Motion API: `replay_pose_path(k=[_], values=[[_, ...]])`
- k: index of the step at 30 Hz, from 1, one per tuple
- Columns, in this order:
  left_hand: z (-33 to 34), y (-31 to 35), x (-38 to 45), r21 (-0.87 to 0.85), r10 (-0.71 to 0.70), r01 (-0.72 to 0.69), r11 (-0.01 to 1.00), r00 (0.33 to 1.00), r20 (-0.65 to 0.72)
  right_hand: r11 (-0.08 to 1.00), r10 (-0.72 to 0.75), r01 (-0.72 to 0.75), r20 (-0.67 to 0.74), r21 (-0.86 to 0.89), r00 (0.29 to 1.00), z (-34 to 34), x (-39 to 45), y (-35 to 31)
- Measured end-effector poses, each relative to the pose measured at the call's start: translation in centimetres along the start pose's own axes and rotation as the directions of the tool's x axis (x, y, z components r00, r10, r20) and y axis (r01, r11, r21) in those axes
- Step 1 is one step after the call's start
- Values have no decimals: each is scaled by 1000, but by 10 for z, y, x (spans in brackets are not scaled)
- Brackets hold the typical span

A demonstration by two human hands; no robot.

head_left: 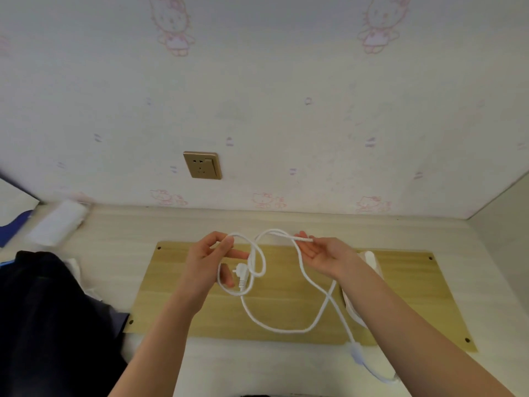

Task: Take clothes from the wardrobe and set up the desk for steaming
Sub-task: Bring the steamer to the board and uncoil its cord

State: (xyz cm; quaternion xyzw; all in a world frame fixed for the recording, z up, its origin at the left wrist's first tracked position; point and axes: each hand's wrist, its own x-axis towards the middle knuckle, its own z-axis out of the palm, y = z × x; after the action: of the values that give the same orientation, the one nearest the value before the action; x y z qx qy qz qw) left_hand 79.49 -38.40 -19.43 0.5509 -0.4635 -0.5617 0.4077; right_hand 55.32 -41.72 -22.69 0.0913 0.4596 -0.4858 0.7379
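Note:
A white power cord (300,282) hangs in loops between both hands above a yellow wooden board (286,310) on the desk. My left hand (206,262) pinches one loop near its top; the white plug (240,275) dangles just right of that hand. My right hand (323,253) lies palm up with the cord across its relaxed fingers. A white steamer (369,260) sits on the board, mostly hidden behind my right forearm. Dark clothes (43,310) lie heaped on the desk's left side.
A gold wall socket (202,165) is on the patterned wall above the desk (114,230). A white packet (57,222) lies at the back left, beside a blue and white object (14,213). A side panel (501,224) closes the desk's right end.

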Motion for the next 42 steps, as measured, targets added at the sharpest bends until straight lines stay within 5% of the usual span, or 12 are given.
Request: replay_pose_path(k=[6,10,16,21,24,29,35,39,42], values=[[-11,-18,2,143,-81,81,986,997,-6,883,-137,175,117,-435,984,33,-25,-2],[-13,-23,-1,99,-173,167,981,983,56,786,-226,306,211,-537,951,48,-43,-3],[-11,-20,-1,-1,-200,214,977,914,354,638,-213,407,358,-654,909,57,-62,-1],[14,-3,22,-156,-259,305,940,931,257,486,-178,468,440,-739,880,53,-61,12],[27,5,38,-266,-303,382,885,906,295,396,-141,511,500,-763,855,47,-58,19],[39,16,56,-534,-363,549,643,832,419,317,-6,502,528,-805,849,33,-55,26],[26,21,67,-656,-346,498,567,867,359,274,81,486,524,-830,848,7,-41,35],[14,32,63,-512,-283,338,790,941,184,159,83,450,466,-879,881,-7,-27,40],[19,41,44,-289,-157,212,934,967,201,281,80,344,379,-896,922,-1,-14,40]])
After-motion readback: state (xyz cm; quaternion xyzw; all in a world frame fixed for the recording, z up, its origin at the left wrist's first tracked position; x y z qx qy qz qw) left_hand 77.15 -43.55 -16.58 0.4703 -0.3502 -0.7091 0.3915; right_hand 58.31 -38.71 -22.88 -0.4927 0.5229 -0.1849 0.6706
